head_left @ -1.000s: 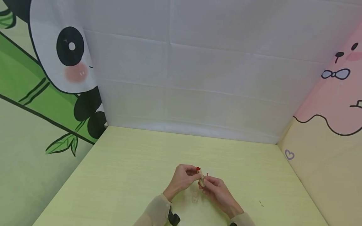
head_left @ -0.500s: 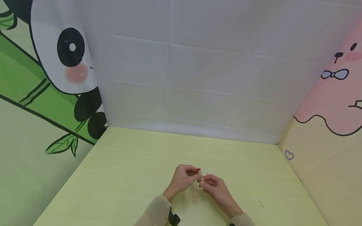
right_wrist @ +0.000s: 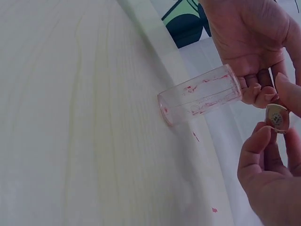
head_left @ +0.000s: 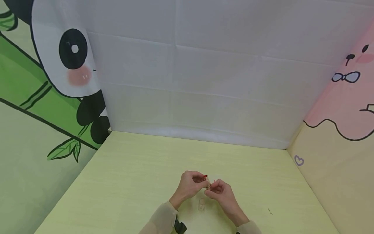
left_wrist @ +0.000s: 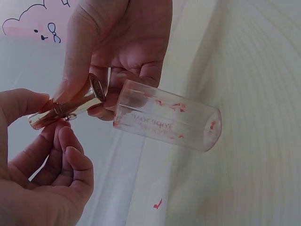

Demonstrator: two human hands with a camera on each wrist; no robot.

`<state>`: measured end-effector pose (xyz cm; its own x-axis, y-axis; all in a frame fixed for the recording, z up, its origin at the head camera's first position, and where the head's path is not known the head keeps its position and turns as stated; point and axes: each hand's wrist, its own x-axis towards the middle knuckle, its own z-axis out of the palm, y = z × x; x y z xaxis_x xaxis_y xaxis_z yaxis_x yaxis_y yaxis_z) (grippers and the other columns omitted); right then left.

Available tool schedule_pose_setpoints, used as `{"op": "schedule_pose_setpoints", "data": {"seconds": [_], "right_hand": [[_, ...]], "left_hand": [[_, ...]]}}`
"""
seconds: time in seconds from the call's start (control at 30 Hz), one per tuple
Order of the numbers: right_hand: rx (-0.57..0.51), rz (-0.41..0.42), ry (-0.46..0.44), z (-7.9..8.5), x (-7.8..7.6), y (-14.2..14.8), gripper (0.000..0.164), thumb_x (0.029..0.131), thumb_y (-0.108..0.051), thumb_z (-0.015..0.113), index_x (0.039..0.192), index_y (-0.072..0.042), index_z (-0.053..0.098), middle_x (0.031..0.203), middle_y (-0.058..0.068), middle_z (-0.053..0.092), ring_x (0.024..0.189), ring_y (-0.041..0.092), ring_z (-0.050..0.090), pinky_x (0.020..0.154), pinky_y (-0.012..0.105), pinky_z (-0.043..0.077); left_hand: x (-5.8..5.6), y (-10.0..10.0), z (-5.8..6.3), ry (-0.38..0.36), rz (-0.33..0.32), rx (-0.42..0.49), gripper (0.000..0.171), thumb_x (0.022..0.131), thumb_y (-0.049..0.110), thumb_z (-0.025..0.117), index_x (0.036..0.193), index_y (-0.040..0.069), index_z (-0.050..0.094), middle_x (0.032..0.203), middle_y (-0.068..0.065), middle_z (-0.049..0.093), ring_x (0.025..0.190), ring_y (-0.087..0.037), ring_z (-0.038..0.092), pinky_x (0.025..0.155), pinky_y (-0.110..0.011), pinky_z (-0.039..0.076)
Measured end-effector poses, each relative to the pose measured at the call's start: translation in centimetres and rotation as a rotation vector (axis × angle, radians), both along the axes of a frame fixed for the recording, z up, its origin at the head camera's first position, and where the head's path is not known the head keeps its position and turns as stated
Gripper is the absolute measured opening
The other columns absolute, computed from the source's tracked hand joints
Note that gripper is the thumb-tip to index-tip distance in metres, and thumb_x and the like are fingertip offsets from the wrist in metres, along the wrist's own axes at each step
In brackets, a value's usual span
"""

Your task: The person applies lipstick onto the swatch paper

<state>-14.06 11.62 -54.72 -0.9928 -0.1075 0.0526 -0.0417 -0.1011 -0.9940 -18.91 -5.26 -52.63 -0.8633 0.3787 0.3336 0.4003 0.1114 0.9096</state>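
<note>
A gold lipstick is held between both hands, with a little red at its upper rim. My left hand pinches its upper tube between thumb and fingers. On the base, my right hand has its thumb and fingers. In the right wrist view a round label shows on the lipstick's base end. Below the hands, a clear cap stands on the table. Red smears mark its walls, and printed lettering shows in the left wrist view.
Red marks dot the pale table, one of them close to the cap. A small dark mark lies right of the right hand. A white sheet rises behind, with printed panels at both sides.
The red lipstick bullet has sunk into its tube, from clearly sticking out to barely showing at the rim. My right fingers have shifted around the base, while the left hand hardly moved.
</note>
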Motion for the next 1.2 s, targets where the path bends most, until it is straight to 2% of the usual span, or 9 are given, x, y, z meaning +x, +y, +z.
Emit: {"op": "schedule_pose_setpoints", "data": {"seconds": [0.17, 0.27, 0.4, 0.53, 0.67, 0.77, 0.93, 1.2], "right_hand": [[0.024, -0.075, 0.051, -0.2, 0.0, -0.4, 0.034, 0.075, 0.005, 0.077, 0.092, 0.01, 0.049, 0.09, 0.015, 0.063, 0.082, 0.018, 0.062, 0.07, 0.027, 0.052], [0.059, -0.112, 0.056, 0.7, 0.4, -0.8, 0.033, 0.073, 0.007, 0.078, 0.089, 0.01, 0.049, 0.087, 0.014, 0.062, 0.079, 0.017, 0.061, 0.067, 0.025, 0.051], [0.103, -0.147, 0.049, 1.0, 0.5, -1.2, 0.033, 0.071, 0.008, 0.079, 0.087, 0.009, 0.05, 0.088, 0.015, 0.063, 0.079, 0.018, 0.061, 0.067, 0.026, 0.052], [0.105, -0.166, 0.069, -0.1, 0.2, -1.1, 0.034, 0.071, 0.005, 0.08, 0.088, 0.007, 0.052, 0.091, 0.015, 0.064, 0.082, 0.02, 0.063, 0.069, 0.028, 0.054], [0.1, -0.152, 0.079, -0.2, 0.3, -0.8, 0.033, 0.073, 0.001, 0.081, 0.091, 0.008, 0.054, 0.094, 0.017, 0.065, 0.086, 0.024, 0.064, 0.072, 0.031, 0.054], [0.097, -0.139, 0.068, -0.2, 0.4, -0.5, 0.032, 0.074, -0.001, 0.08, 0.093, 0.008, 0.055, 0.094, 0.018, 0.065, 0.088, 0.025, 0.065, 0.073, 0.032, 0.054], [0.098, -0.145, 0.046, -0.1, 0.6, -0.4, 0.031, 0.074, -0.001, 0.08, 0.094, 0.008, 0.057, 0.093, 0.016, 0.065, 0.087, 0.024, 0.064, 0.073, 0.031, 0.054], [0.132, -0.185, 0.071, -0.1, 0.7, 0.1, 0.027, 0.076, -0.006, 0.08, 0.096, 0.004, 0.065, 0.092, 0.015, 0.067, 0.086, 0.023, 0.065, 0.072, 0.03, 0.054]], "left_hand": [[0.1, 0.1, 0.0, -0.005, 0.015, -0.005, 0.01, 0.08, 0.013, 0.075, 0.084, 0.004, 0.073, 0.074, 0.001, 0.067, 0.064, -0.013, 0.064, 0.061, -0.027, 0.053], [1.0, -0.1, 1.5, 0.004, 0.018, -0.015, 0.009, 0.08, 0.007, 0.073, 0.084, -0.001, 0.072, 0.075, -0.004, 0.067, 0.065, -0.017, 0.064, 0.061, -0.025, 0.052], [2.4, -0.4, 3.8, 0.012, 0.022, -0.035, 0.008, 0.08, 0.0, 0.071, 0.086, -0.006, 0.07, 0.076, -0.011, 0.067, 0.066, -0.022, 0.064, 0.061, -0.024, 0.052], [2.7, -0.4, 4.1, 0.009, 0.03, -0.046, 0.008, 0.081, -0.001, 0.07, 0.086, -0.007, 0.07, 0.076, -0.012, 0.067, 0.067, -0.023, 0.064, 0.062, -0.024, 0.051], [2.4, -0.4, 3.7, -0.003, 0.018, -0.03, 0.009, 0.081, 0.0, 0.071, 0.086, -0.007, 0.07, 0.077, -0.013, 0.068, 0.067, -0.024, 0.065, 0.062, -0.024, 0.052], [1.6, -0.3, 2.4, -0.012, 0.007, -0.019, 0.01, 0.081, 0.003, 0.073, 0.086, -0.006, 0.071, 0.078, -0.012, 0.068, 0.067, -0.024, 0.066, 0.062, -0.024, 0.052], [0.5, 0.0, 0.2, -0.019, 0.017, -0.014, 0.011, 0.081, 0.011, 0.076, 0.086, 0.002, 0.073, 0.077, -0.003, 0.068, 0.066, -0.015, 0.065, 0.063, -0.025, 0.052], [0.3, -0.4, -0.6, -0.035, 0.009, -0.014, 0.019, 0.081, 0.025, 0.078, 0.084, 0.007, 0.073, 0.077, 0.003, 0.068, 0.067, -0.012, 0.065, 0.063, -0.027, 0.053]]}}
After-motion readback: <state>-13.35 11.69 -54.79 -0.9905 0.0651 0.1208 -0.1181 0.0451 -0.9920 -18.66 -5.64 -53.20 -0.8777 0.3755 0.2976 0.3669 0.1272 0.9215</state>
